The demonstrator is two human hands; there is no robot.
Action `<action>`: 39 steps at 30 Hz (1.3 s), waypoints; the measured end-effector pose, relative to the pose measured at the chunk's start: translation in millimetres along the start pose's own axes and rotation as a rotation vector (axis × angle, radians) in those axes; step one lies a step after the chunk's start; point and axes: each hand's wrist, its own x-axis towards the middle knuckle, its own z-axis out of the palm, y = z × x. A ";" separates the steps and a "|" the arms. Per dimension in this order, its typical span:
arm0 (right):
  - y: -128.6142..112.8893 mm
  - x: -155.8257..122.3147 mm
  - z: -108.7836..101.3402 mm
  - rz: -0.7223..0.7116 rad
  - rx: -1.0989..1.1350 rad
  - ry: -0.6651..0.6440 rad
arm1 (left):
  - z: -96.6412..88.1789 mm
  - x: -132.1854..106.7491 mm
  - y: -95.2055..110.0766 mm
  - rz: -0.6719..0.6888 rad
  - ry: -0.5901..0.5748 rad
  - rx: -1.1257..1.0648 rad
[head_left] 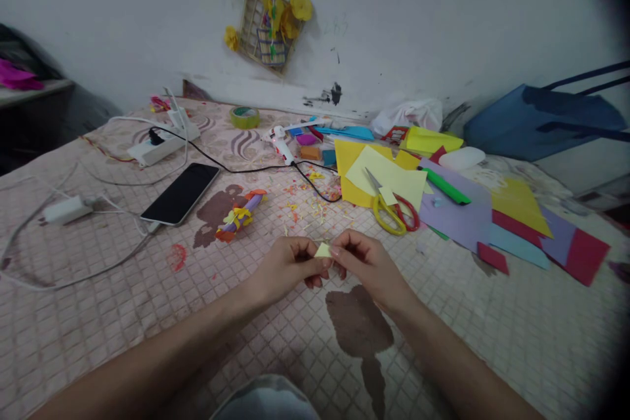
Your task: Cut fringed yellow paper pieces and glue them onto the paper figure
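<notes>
Between my two hands is a small pale yellow piece of paper (323, 250), pinched from both sides above the checked cloth. My left hand (291, 261) grips its left edge with thumb and fingers. On the other side, the thumb and fingers of my right hand (361, 256) are closed on its right edge. Scissors (391, 210) with yellow and red handles lie beyond my right hand, on pale yellow paper (378, 170). Left of my hands rests a small purple, orange and yellow paper craft (241, 215).
A phone (181, 193) on a cable and a power strip (165, 143) lie left. Farther back are a glue gun (281, 144) with its black cord, and a tape roll (245, 117). Coloured sheets (455, 210) spread right, near a blue bag (536, 119). Paper scraps (305, 200) litter the middle.
</notes>
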 end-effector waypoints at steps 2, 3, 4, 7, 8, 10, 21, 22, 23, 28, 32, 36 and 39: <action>1.0 0.6 -0.6 0.009 -0.030 0.049 | -0.2 0.6 -1.2 -0.012 0.002 -0.019; 2.0 0.9 -0.5 0.008 -0.026 0.075 | -0.2 0.9 -1.8 -0.021 0.003 -0.041; 3.2 1.2 -0.1 0.004 -0.017 0.101 | -0.1 1.3 -2.3 -0.031 0.004 -0.068; 6.7 1.7 1.7 -0.012 0.005 0.156 | 0.8 1.9 -2.3 -0.042 0.029 -0.126; 7.7 1.7 2.4 -0.016 0.010 0.164 | 1.2 2.0 -1.9 -0.037 0.040 -0.123; 8.9 1.3 3.5 -0.017 0.021 0.156 | 1.6 1.7 -1.3 -0.010 0.050 -0.076; 6.7 3.2 0.7 0.013 0.061 0.003 | -4.3 0.7 1.9 0.014 -0.017 0.113; 6.6 3.5 0.5 0.022 0.091 0.029 | -4.6 1.0 3.1 0.011 -0.005 0.113; 6.5 3.7 0.3 0.042 0.134 0.048 | -4.9 1.3 4.2 0.015 0.013 0.114; 6.0 2.8 0.7 0.285 0.436 -0.076 | -5.0 0.5 8.2 0.225 0.070 0.179; 8.6 1.0 3.4 0.351 0.452 -0.187 | -5.9 -0.7 9.3 0.354 0.069 0.225; 10.9 1.2 2.7 0.162 0.271 -0.085 | -9.2 0.9 8.7 0.265 0.076 0.174; 7.8 1.9 0.2 0.023 0.093 -0.044 | -10.2 2.3 9.1 0.186 0.106 0.182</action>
